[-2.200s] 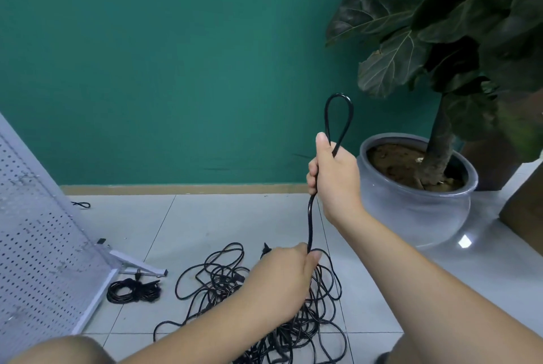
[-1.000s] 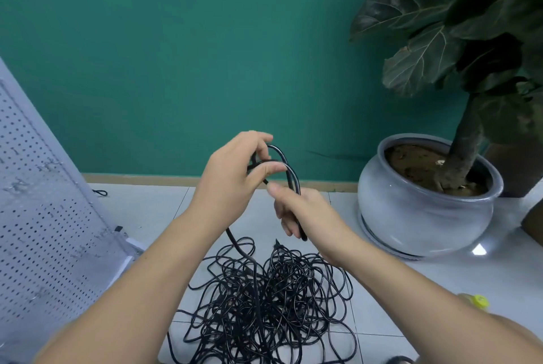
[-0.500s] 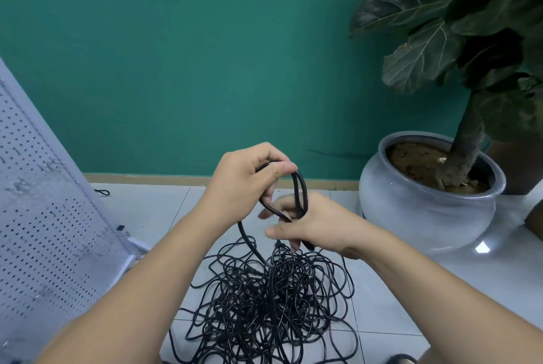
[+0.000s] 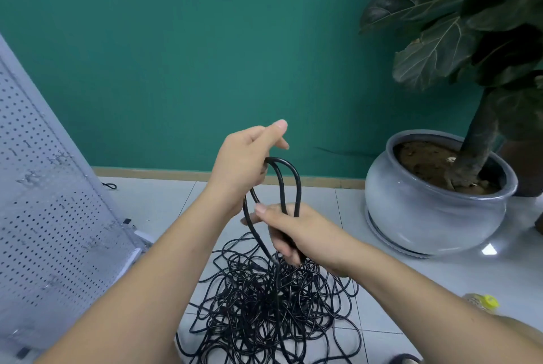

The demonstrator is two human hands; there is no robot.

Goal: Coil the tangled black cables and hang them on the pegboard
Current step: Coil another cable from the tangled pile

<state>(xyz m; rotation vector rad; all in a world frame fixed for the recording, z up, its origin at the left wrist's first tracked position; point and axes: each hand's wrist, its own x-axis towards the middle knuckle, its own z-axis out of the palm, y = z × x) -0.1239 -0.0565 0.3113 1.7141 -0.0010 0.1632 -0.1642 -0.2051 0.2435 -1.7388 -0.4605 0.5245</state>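
Observation:
A big tangle of black cable [image 4: 264,302] lies on the tiled floor in front of me. Above it my right hand [image 4: 296,231] grips the lower ends of two small cable loops [image 4: 289,184] that stand up from its fist. My left hand [image 4: 244,161] holds the tops of those loops, its thumb and forefinger lifted clear. One strand runs from the hands down into the tangle. The white pegboard [image 4: 44,216] leans at the left on its stand, with several metal hooks on it.
A grey ceramic pot [image 4: 435,211] with a large-leaved plant stands at the right against the green wall. A yellow-capped bottle [image 4: 482,302] lies by my right forearm. A short black cable piece [image 4: 110,186] lies near the skirting behind the pegboard.
My left hand went from low on the cable up to my right hand, and a second loop formed beside the first. Both hands dropped closer to the tangle.

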